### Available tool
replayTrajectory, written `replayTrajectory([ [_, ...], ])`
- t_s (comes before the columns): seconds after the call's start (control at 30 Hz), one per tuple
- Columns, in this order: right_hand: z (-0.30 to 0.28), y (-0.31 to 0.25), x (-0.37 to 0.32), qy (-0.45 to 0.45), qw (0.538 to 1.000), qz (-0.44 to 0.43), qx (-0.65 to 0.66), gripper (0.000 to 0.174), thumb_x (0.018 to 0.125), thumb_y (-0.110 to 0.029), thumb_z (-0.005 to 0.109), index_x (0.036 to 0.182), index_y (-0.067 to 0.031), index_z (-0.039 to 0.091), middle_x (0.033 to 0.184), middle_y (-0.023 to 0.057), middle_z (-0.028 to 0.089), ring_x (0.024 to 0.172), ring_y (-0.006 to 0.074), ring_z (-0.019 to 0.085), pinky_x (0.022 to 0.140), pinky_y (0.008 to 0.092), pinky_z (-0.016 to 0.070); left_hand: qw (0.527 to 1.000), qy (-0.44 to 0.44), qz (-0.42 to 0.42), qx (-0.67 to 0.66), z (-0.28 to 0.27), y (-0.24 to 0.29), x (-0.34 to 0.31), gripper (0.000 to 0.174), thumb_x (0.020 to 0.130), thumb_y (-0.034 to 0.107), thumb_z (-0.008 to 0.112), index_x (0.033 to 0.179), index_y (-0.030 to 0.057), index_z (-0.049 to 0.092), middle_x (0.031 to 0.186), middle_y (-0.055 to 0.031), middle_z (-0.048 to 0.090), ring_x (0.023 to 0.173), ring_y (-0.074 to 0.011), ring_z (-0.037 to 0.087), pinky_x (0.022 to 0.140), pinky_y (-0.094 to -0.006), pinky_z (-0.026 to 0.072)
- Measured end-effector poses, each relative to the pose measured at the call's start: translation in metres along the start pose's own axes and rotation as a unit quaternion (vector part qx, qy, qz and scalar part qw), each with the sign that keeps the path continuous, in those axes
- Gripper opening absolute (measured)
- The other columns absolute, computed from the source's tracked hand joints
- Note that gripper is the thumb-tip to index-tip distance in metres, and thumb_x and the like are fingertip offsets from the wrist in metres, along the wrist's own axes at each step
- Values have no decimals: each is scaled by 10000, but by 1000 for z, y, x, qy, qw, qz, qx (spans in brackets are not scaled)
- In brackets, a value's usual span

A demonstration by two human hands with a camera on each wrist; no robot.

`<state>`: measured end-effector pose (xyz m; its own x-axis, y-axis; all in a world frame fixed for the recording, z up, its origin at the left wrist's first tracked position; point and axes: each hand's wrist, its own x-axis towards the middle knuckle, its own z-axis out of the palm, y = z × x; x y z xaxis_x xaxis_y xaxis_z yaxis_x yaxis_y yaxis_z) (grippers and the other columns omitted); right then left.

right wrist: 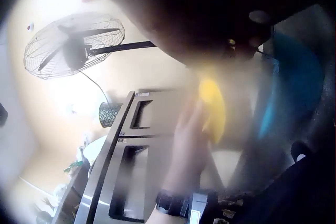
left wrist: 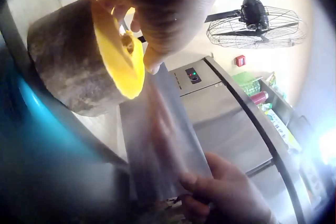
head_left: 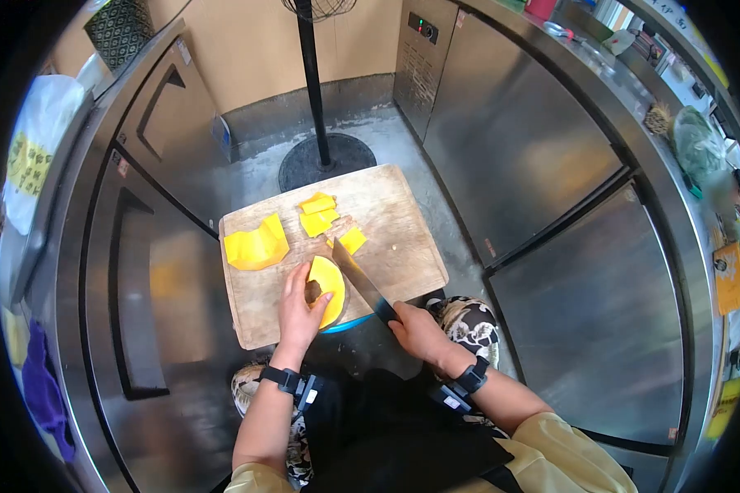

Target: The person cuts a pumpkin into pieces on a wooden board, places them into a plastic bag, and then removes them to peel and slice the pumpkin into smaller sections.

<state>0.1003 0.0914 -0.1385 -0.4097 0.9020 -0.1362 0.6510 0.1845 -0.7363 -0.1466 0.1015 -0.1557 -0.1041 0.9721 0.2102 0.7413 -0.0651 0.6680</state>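
Left hand is at the near edge of the cutting board. Its fingers curl over a pumpkin wedge and hold it down; the wedge sits at the middle of the near edge. Right hand is just off the near right corner, fingers wrapped round the handle of the knife. The blade lies against the wedge's right side. Large pumpkin chunk lies near the left edge. Small cut slices lie toward the far edge, centre. Fan base stands on the floor beyond the far edge.
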Motion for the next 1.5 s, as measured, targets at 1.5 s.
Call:
replayTrajectory([
  [1.5,-56,-22,61,-135,967,-122,-175,499,819,-90,556,1307,-32,466,1144,165,585,659,231,673,536,306,560,985,-158,40,51,14,1,20,582,617,200,820,1104,-5,576,1030,-192,543,920,-393,557,791,-454,486],
])
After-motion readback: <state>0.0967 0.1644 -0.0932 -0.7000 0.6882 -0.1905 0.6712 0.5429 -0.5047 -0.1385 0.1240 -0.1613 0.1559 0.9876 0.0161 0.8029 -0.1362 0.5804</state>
